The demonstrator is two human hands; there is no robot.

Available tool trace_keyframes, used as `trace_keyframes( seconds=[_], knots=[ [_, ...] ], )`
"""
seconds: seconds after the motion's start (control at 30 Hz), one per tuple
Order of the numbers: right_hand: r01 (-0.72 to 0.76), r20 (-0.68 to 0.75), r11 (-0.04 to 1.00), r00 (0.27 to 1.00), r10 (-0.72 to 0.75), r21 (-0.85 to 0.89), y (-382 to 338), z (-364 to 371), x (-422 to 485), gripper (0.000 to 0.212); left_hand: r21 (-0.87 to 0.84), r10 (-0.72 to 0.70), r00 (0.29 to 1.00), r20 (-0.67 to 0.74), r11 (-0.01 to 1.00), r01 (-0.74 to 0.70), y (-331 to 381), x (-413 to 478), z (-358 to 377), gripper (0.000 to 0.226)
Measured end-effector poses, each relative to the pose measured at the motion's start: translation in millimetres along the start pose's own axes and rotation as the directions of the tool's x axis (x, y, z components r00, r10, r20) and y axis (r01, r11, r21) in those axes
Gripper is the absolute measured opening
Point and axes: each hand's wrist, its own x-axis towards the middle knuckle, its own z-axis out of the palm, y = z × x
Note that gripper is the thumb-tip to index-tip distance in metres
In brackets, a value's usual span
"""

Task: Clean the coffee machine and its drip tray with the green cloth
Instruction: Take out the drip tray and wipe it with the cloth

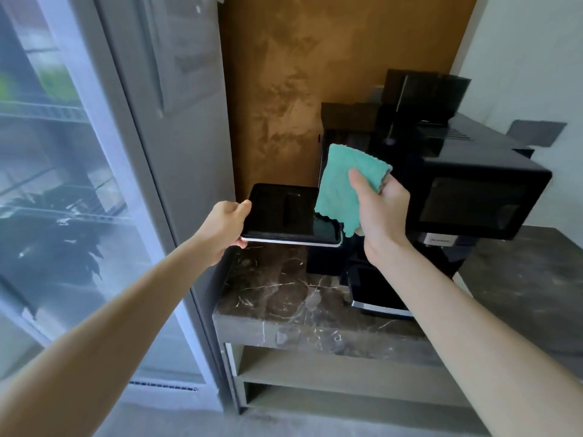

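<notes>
Above the left end of the marble surface (pixel 277 291), the drip tray (pixel 277 212) was held clear in the air, roughly level, just beside the left flank of the black coffee machine (pixel 473 190). The left hand (pixel 225 230) gripped it by its left short edge, thumb on top and the other fingers (pixel 241 244) curled underneath against the pale rim. The right hand (pixel 381 212) pinched the green cloth (pixel 344 181) between thumb and curled fingers, and the cloth hung open in front of the tray's right end, its lower corner at or just over the glossy top; whether it actually touched could not be told.

The tray looked like a stiff, flat, light piece, easy to carry one-handed, but its shiny black face would probably be slippery when wet and would show smears. Held by one end only, it would likely tip under a firm wipe, so the grip belonged on the rim, with pressure kept light or the tray set down on the surface first. The cloth was soft and limp; bunching it into the palm would give a firmer pad than a dangling corner.

At the machine's base a dark, chrome-edged part (pixel 375 294) jutted forward on the surface. A window (pixel 63 184) stood to the left, a mottled brown wall (pixel 299 74) behind.
</notes>
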Motion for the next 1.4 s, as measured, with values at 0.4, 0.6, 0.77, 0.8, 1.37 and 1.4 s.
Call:
trace_keyframes(
  seconds=[0.4,0.6,0.77,0.8,1.37,1.4],
  knots=[
    [0.331,0.127,0.858,0.943,-0.306,-0.393,47,9,2,0.035,-0.136,0.007,1.0,0.013,0.991,-0.006,-96,-8,29,0.082],
    [0.504,0.596,0.572,0.802,-0.031,-0.648,91,4,-4,0.042,-0.195,-0.02,1.0,0.014,0.981,0.023,-97,-26,45,0.057],
    [0.372,0.627,0.622,0.737,0.253,-0.689,102,-1,-9,0.041,-0.182,-0.01,1.0,-0.025,0.983,0.005,-102,-28,50,0.048],
    [0.308,0.6,0.687,0.766,0.23,-0.658,99,1,-10,0.034,-0.181,0.003,1.0,-0.028,0.984,-0.008,-104,-28,50,0.048],
    [0.007,0.252,0.582,0.906,0.34,-0.813,117,7,9,0.093,-0.477,-0.087,0.974,0.21,0.861,0.18,-110,-21,60,0.049],
    [0.041,0.264,0.568,0.911,0.316,-0.822,116,7,9,0.093,-0.512,-0.089,0.962,0.257,0.832,0.213,-110,-24,61,0.054]
  ],
)
